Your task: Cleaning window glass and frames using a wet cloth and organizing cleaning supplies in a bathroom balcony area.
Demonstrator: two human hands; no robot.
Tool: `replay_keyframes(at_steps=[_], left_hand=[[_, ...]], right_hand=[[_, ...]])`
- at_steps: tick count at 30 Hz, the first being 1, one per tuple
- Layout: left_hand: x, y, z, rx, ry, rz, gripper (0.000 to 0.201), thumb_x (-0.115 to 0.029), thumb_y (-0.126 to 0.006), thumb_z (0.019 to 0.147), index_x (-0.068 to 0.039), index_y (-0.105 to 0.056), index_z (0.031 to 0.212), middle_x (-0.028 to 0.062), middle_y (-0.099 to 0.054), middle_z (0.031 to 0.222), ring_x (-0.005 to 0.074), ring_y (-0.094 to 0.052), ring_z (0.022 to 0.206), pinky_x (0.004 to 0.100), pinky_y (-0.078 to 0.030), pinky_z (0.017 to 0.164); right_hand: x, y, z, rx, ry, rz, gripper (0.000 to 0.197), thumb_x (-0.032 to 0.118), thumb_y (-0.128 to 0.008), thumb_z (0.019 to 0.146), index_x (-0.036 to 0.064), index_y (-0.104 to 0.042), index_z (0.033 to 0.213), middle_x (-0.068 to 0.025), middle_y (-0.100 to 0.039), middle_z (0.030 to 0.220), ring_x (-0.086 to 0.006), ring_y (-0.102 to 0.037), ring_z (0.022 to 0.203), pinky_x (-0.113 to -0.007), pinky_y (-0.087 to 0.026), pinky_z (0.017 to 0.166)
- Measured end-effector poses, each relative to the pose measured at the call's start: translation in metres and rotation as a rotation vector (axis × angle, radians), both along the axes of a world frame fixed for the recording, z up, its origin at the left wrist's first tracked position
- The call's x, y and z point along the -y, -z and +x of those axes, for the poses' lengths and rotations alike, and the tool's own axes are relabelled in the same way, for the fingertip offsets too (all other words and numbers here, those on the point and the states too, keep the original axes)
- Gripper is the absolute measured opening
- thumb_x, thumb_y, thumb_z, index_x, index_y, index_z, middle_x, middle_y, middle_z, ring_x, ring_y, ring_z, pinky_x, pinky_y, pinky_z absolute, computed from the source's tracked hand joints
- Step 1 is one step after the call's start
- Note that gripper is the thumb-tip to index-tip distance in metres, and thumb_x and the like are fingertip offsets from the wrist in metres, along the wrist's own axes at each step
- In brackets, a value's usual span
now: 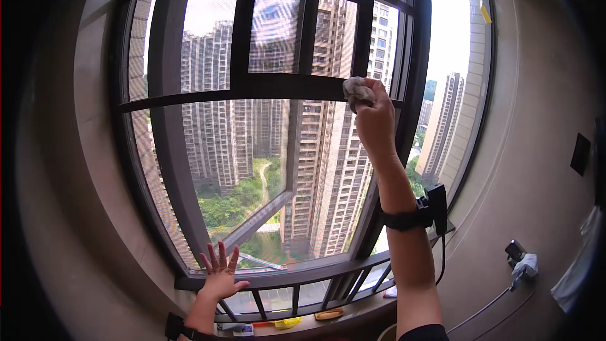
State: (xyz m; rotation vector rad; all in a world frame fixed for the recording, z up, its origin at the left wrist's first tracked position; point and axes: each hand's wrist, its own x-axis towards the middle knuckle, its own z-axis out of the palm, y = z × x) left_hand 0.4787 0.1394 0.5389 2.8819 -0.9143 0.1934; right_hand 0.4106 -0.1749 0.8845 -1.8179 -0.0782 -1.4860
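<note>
A crumpled grey cloth is pinched in the fingers of my right hand, raised high at the right. It lies against the right end of the dark horizontal crossbar of the window frame. Low at the left, my left hand has its fingers spread and holds nothing. It is at the lower left corner of the window, by the bottom frame; whether the palm presses on it I cannot tell. Both arms wear black straps, the right one carrying a small device with a cable.
Dark metal railing runs along the window's bottom. Behind it on the sill lie a yellow item and a tan oval object. An opened sash angles across the lower pane. A white cloth-like thing hangs by the right wall with cords.
</note>
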Motion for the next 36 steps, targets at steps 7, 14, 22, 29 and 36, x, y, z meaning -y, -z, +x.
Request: replay_keyframes(at_steps=[7, 14, 22, 29, 36], left_hand=[[-0.004, 0.006, 0.005, -0.089, 0.033, -0.008, 0.113, -0.063, -0.063, 0.071, -0.024, 0.014, 0.145, 0.0169, 0.035, 0.143, 0.0434, 0.035, 0.127, 0.0626, 0.019, 0.099], [0.001, 0.005, 0.006, -0.111, 0.018, 0.007, 0.116, -0.061, -0.066, 0.069, -0.022, 0.013, 0.145, 0.0183, 0.034, 0.143, 0.0434, 0.035, 0.128, 0.0615, 0.019, 0.1], [0.009, 0.004, -0.001, -0.067, -0.001, -0.034, 0.113, -0.056, -0.067, 0.071, -0.023, 0.012, 0.145, 0.0174, 0.032, 0.144, 0.0411, 0.033, 0.13, 0.0595, 0.017, 0.102], [-0.006, 0.03, 0.005, -0.121, 0.0, -0.018, 0.105, -0.059, -0.061, 0.076, -0.026, 0.01, 0.146, 0.0144, 0.032, 0.145, 0.0401, 0.033, 0.13, 0.0597, 0.017, 0.102], [-0.003, 0.039, 0.007, -0.061, -0.007, -0.018, 0.099, -0.061, -0.056, 0.077, -0.029, 0.007, 0.146, 0.0137, 0.029, 0.147, 0.0409, 0.028, 0.133, 0.0607, 0.014, 0.103]], right_hand=[[-0.061, 0.012, 0.019, 0.112, 0.176, -0.231, 0.029, 0.0, -0.053, 0.079, 0.0012, -0.056, 0.107, -0.0165, -0.06, 0.103, -0.0309, -0.056, 0.101, -0.037, -0.044, 0.087], [-0.092, 0.02, 0.028, 0.283, 0.19, -0.361, 0.024, -0.007, -0.051, 0.074, 0.0034, -0.053, 0.096, -0.0298, -0.049, 0.121, -0.0431, -0.05, 0.099, -0.046, -0.04, 0.09], [-0.046, 0.141, 0.06, 0.252, 0.232, -0.724, 0.026, 0.006, -0.058, 0.079, 0.0116, -0.06, 0.104, 0.0043, -0.039, 0.142, -0.023, -0.045, 0.115, -0.034, -0.042, 0.094], [0.017, 0.15, 0.046, 0.178, 0.348, -0.943, 0.032, 0.012, -0.056, 0.083, 0.0254, -0.059, 0.112, 0.0069, -0.039, 0.142, -0.0231, -0.04, 0.117, -0.033, -0.035, 0.101], [0.022, 0.112, 0.057, 0.445, 0.25, -0.347, 0.02, -0.008, -0.05, 0.079, 0.0079, -0.054, 0.091, -0.0074, -0.056, 0.122, -0.0351, -0.044, 0.12, -0.045, -0.038, 0.099]])
